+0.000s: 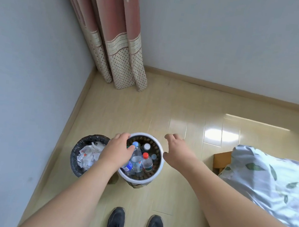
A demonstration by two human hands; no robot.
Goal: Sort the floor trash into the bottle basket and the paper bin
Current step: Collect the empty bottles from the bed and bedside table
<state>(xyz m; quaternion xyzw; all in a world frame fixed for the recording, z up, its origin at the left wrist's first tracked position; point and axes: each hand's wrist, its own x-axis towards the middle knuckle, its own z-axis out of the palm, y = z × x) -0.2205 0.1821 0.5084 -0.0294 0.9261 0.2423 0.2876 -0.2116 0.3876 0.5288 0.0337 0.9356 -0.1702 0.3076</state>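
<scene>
A person stands over two containers on a pale wood floor (pixel 184 103) near the corner of a room, both bare arms stretched forward and down. The left hand (pixel 117 150) hangs over the left rim of the white-rimmed bottle basket (pixel 157 174), back of the hand up, fingers (pixel 130 148) held together and bent down toward a clear plastic bottle with a blue cap (pixel 136 155); whether they pinch it cannot be told. The right hand (pixel 177 152) hovers just past the basket's right rim, fingers loosely curled and spread, holding nothing. Several capped bottles stand inside the basket. Just left of it, the black-lined paper bin (pixel 77 155) holds crumpled white paper (pixel 89 154). Two dark shoes (pixel 115 224) point toward the basket; a leaf-print bed cover (pixel 273 181) lies at right, a pink curtain (pixel 113 37) in the corner.
</scene>
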